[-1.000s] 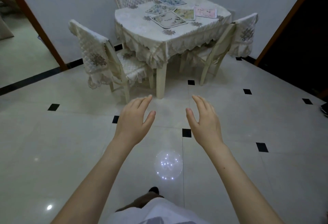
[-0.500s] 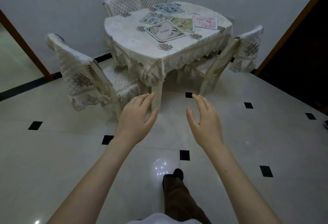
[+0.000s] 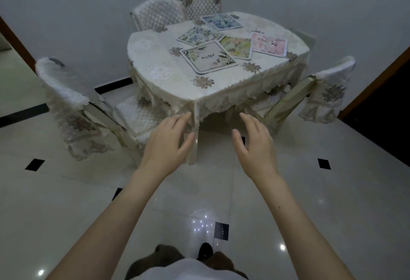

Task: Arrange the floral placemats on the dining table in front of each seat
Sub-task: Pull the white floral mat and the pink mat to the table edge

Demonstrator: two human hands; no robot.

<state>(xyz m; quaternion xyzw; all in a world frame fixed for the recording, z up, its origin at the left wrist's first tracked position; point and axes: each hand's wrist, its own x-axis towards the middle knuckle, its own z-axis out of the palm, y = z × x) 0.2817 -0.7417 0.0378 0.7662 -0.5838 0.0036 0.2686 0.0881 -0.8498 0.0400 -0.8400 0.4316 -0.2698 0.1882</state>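
Five floral placemats [image 3: 230,40] lie clustered mid-table [image 3: 155,69], ahead of and well apart from both hands; left hand [image 3: 165,144] and right hand [image 3: 255,146] spread open, empty; neither clearly nearer.

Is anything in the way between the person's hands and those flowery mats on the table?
Nothing visible blocks them. Both hands, left hand and right hand, are empty and open short of the table. The placemats lie clustered on the tablecloth, with only bare cloth on the near side.
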